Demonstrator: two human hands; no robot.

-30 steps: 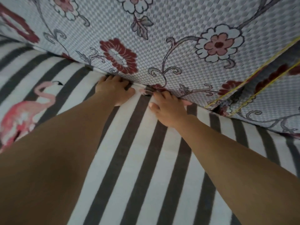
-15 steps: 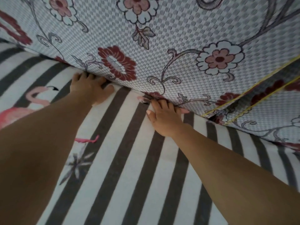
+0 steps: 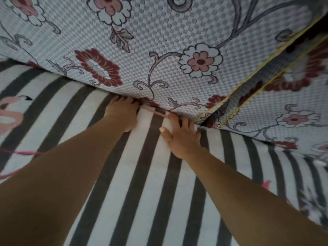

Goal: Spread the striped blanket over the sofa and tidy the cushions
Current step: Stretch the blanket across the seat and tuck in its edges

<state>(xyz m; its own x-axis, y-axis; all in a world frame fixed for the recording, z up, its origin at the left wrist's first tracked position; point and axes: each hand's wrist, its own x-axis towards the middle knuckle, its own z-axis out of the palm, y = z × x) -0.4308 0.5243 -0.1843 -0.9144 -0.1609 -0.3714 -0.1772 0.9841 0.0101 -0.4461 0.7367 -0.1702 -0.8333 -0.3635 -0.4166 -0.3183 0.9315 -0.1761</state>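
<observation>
The striped blanket [image 3: 147, 196], grey and white with a pink flamingo print [image 3: 8, 114], lies flat over the sofa seat. A large floral back cushion [image 3: 142, 41] stands against its far edge. My left hand [image 3: 122, 114] presses the blanket into the crease under that cushion, its fingertips at the seam. Just to its right, my right hand [image 3: 181, 137] lies flat on the blanket with fingers spread, touching the cushion's lower corner. A pinkish blanket edge shows between the two hands.
A second floral cushion [image 3: 284, 107] with yellow piping stands to the right, a dark gap [image 3: 209, 119] between it and the first. The blanket runs on to the left and right of my arms.
My left hand has slid right along the crease and now sits close beside my right hand. My right hand has stayed near the cushion corner, fingers spread wider.
</observation>
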